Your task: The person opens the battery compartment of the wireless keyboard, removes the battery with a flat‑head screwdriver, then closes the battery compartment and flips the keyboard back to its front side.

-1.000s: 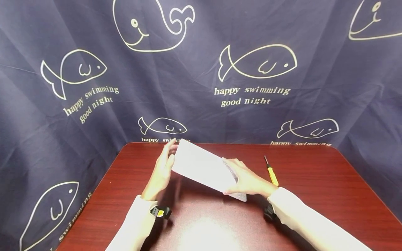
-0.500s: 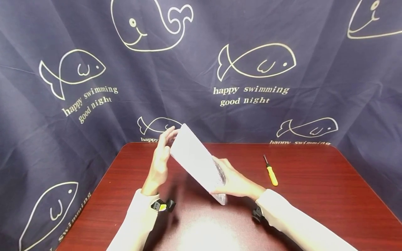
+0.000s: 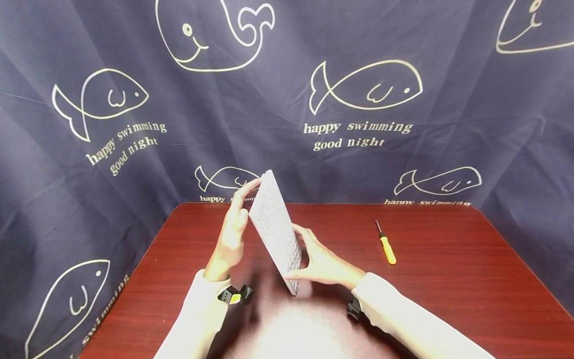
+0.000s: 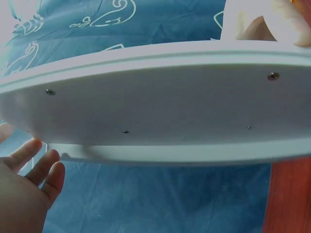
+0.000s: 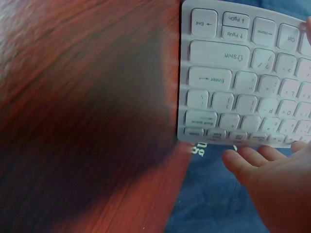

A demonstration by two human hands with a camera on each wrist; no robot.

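A white keyboard is held tilted on end above the table, its key side turned toward the right. My right hand grips its lower part across the width, thumb on the near edge and fingers at the far edge. Rows of white keys show in the right wrist view. My left hand is at the raised end, fingers extended and fingertips right at the edge. The left wrist view shows the keyboard's plain underside with several small screws; the left fingers are spread beside its edge.
A screwdriver with a yellow handle lies on the red-brown wooden table, right of the hands. A dark blue curtain with fish drawings hangs behind the table's far edge. Bright glare covers the table's near middle.
The keyboard has been tipped up steeper and turned so its keys come into view instead of the pale underside. My right hand moved left with it; the left hand rose slightly.
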